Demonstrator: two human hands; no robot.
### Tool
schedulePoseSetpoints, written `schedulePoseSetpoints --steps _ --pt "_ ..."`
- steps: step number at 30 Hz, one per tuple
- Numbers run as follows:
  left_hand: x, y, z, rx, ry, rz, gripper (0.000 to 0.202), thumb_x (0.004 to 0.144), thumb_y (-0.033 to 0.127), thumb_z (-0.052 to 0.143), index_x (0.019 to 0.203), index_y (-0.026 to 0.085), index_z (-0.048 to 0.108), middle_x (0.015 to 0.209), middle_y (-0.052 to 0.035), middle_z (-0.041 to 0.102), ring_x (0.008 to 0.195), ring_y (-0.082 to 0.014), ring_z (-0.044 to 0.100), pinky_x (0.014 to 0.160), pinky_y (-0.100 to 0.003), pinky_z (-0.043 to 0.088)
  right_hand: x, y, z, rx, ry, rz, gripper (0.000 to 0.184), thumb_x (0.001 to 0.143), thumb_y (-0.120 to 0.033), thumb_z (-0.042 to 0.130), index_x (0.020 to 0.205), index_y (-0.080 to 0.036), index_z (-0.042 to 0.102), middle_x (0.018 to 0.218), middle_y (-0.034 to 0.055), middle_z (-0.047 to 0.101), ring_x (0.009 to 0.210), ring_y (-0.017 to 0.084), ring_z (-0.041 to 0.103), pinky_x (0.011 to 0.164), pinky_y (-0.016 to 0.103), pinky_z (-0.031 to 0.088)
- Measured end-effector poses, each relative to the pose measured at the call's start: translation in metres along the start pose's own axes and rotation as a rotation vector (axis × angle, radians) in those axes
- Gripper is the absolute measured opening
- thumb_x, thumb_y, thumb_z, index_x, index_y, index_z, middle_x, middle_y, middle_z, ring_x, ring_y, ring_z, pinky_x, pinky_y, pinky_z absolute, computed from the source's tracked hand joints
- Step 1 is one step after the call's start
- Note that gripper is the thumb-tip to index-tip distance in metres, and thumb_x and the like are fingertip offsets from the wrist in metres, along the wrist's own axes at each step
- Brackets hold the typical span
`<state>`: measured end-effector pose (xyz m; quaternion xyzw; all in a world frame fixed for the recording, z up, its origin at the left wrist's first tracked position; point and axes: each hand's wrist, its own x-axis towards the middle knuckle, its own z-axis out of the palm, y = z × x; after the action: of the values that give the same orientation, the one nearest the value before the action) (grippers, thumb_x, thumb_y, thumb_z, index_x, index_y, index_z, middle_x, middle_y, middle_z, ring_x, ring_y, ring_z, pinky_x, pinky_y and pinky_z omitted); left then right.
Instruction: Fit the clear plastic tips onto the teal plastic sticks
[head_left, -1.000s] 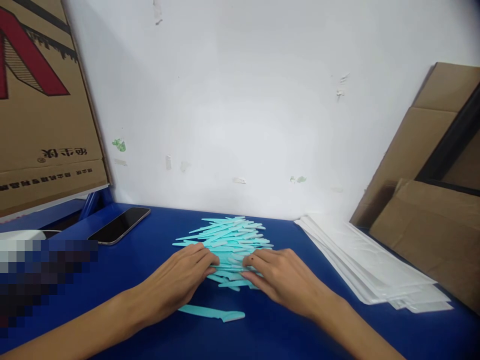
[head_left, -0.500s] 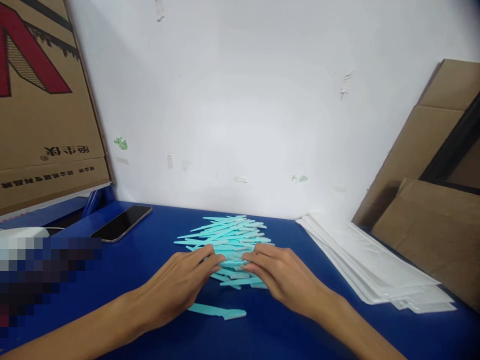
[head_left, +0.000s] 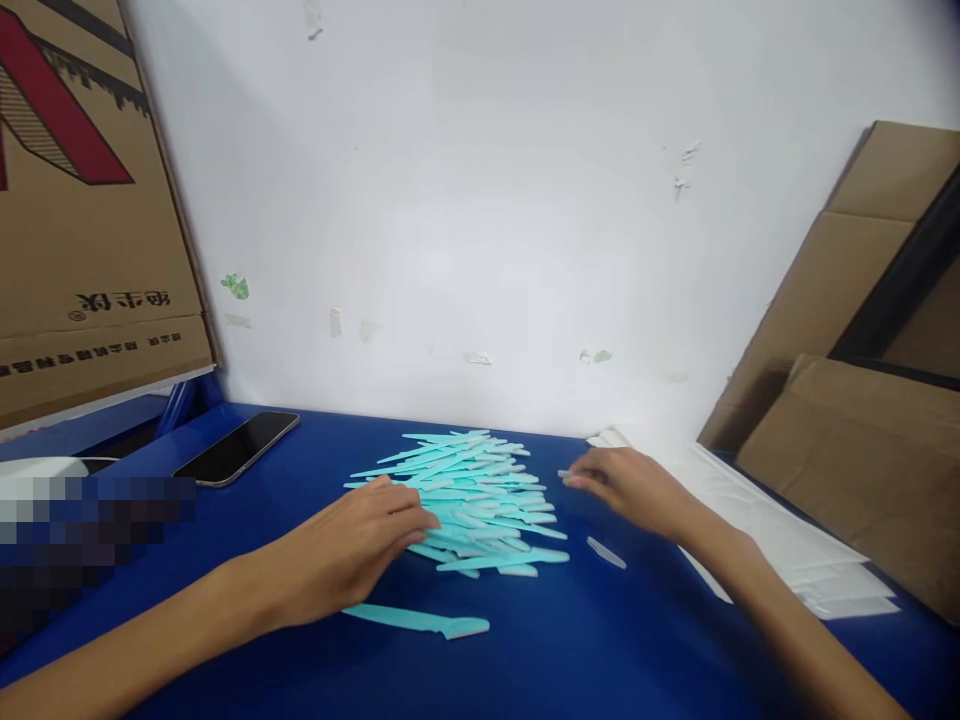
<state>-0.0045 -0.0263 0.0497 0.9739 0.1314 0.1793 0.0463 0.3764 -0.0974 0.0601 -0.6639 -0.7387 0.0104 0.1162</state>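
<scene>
A heap of thin turquoise plastic sticks (head_left: 472, 485) lies on the blue table (head_left: 540, 650). My left hand (head_left: 360, 545) rests on the heap's left side, fingers loosely curled over the sticks. My right hand (head_left: 634, 485) hovers to the right of the heap, its fingertips pinched on a small pale piece I cannot make out. One turquoise stick (head_left: 416, 621) lies apart in front of my left hand. A small pale cap (head_left: 606, 553) lies alone on the table below my right hand.
A stack of white flat bags (head_left: 787, 550) lies at the right. Folded cardboard (head_left: 862, 440) leans at the far right. A dark phone (head_left: 236, 449) lies at the left, below a large cardboard box (head_left: 82, 230). A white wall stands behind.
My right hand has left the heap and moved right and farther away, toward the white bags. A small pale cap now lies on the table. My left hand stays on the heap.
</scene>
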Motion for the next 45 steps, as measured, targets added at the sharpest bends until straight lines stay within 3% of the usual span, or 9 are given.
schedulePoseSetpoints --steps 4,11,15,19,23,29,35,45 --pt "-0.001 0.010 0.003 0.019 -0.089 0.023 0.023 0.104 0.014 0.044 0.113 0.023 0.063 0.092 -0.0030 0.063 0.083 -0.0190 0.059 0.087 -0.032 0.045 -0.002 0.001 0.006 0.021 -0.103 0.020 0.033 0.099 -0.049 0.055 0.104 -0.025 0.078 0.095 0.0070 0.079 0.082 0.025 0.072 0.072 0.032 0.049" --pt "-0.003 0.012 0.000 0.015 -0.145 0.034 0.017 0.098 0.011 0.048 0.096 0.022 0.061 0.087 -0.0031 0.061 0.077 -0.0192 0.057 0.070 -0.029 0.042 -0.007 -0.006 0.003 0.021 -0.174 0.069 0.024 0.092 -0.047 0.065 0.091 -0.025 0.074 0.085 0.0035 0.077 0.072 0.022 0.070 0.064 0.031 0.044" --pt "-0.005 0.014 -0.002 0.008 -0.146 0.035 0.018 0.094 0.010 0.051 0.100 0.023 0.062 0.092 -0.0032 0.063 0.081 -0.0192 0.061 0.074 -0.028 0.045 -0.008 -0.006 0.002 0.016 -0.188 0.073 0.027 0.092 -0.051 0.065 0.091 -0.026 0.074 0.081 0.0029 0.077 0.068 0.022 0.070 0.062 0.031 0.043" --pt "-0.006 0.017 -0.002 0.024 -0.151 0.023 0.009 0.091 0.021 0.060 0.100 0.023 0.062 0.092 -0.0035 0.063 0.080 -0.0207 0.061 0.076 -0.030 0.046 -0.007 -0.010 0.000 -0.018 -0.119 0.070 0.034 0.096 -0.056 0.057 0.094 -0.026 0.074 0.083 0.0040 0.077 0.072 0.024 0.069 0.063 0.032 0.043" --pt "-0.005 0.014 0.002 0.061 -0.136 0.011 0.015 0.100 0.019 0.049 0.106 0.024 0.062 0.090 -0.0025 0.062 0.076 -0.0186 0.060 0.072 -0.029 0.044 -0.009 -0.027 -0.007 0.051 -0.043 0.018 0.032 0.099 -0.052 0.055 0.090 -0.026 0.072 0.081 0.0016 0.075 0.070 0.021 0.067 0.063 0.030 0.042" --pt "-0.006 0.000 0.011 0.146 -0.077 -0.043 0.017 0.104 0.019 0.046 0.114 0.025 0.059 0.106 -0.0045 0.062 0.086 -0.0189 0.063 0.067 -0.028 0.041 -0.015 -0.051 -0.010 0.303 -0.285 -0.041 0.029 0.078 -0.049 0.083 0.094 -0.026 0.076 0.080 -0.0026 0.074 0.068 0.016 0.067 0.058 0.024 0.042" --pt "-0.007 -0.007 0.015 0.171 -0.089 -0.084 0.017 0.105 0.022 0.051 0.119 0.027 0.059 0.112 -0.0041 0.062 0.087 -0.0184 0.064 0.067 -0.028 0.041 -0.013 -0.051 -0.002 0.263 -0.293 -0.086 0.017 0.080 -0.043 0.082 0.086 -0.027 0.079 0.079 -0.0033 0.075 0.069 0.016 0.066 0.058 0.025 0.041" --pt "-0.009 -0.011 0.020 0.228 -0.089 -0.110 0.025 0.107 0.034 0.049 0.131 0.028 0.053 0.129 -0.0073 0.057 0.094 -0.0216 0.063 0.072 -0.031 0.046 -0.013 -0.057 -0.002 0.296 -0.327 -0.101 0.027 0.080 -0.051 0.081 0.085 -0.025 0.080 0.080 -0.0016 0.075 0.074 0.017 0.066 0.059 0.026 0.039"
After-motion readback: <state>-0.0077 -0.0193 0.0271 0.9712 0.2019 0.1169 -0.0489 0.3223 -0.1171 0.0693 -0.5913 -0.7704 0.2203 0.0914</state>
